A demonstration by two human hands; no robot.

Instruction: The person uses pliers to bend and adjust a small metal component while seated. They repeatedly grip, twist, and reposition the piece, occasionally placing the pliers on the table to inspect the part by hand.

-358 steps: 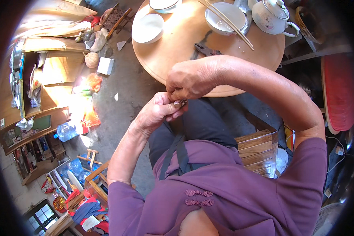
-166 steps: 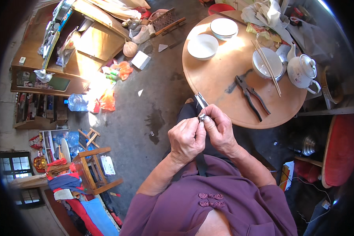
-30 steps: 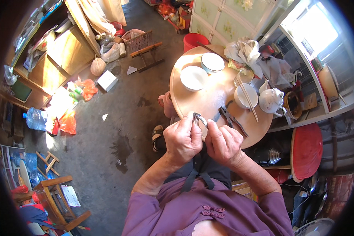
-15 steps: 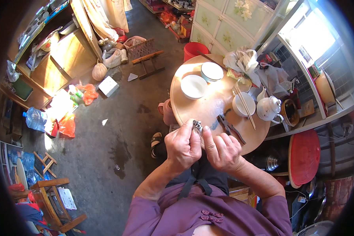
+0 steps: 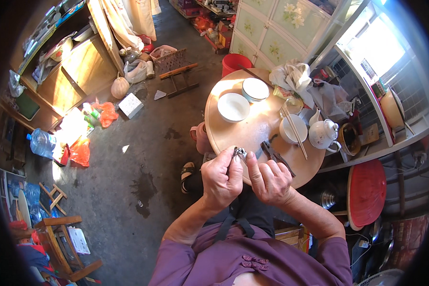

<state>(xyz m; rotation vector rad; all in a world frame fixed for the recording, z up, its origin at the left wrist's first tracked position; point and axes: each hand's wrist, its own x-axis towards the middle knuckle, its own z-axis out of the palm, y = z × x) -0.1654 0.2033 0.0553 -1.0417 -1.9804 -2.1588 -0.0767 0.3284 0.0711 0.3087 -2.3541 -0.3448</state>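
Over the near edge of the round table (image 5: 218, 126), my left hand (image 5: 222, 177) pinches a small shiny metal part (image 5: 240, 152) between thumb and fingers. What kind of part it is, I cannot make out. My right hand (image 5: 271, 182) is closed, with its fingers curled and its foremost fingertips gripping the right side of that same part. Just beyond my right hand, a pair of dark-handled pliers (image 5: 274, 156) lies on the tabletop.
Two white bowls (image 5: 233, 107) stand at the table's far left. Chopsticks (image 5: 295, 131) rest across another bowl (image 5: 290, 135) beside a white teapot (image 5: 325, 133). Crumpled plastic bags (image 5: 293, 78) lie at the back. A red bucket (image 5: 235, 63) stands behind the table; a low stool (image 5: 178, 78) is on the floor.
Both hands stay close together on the metal part, which appears slightly turned between the fingertips. The whole view has shifted a little.
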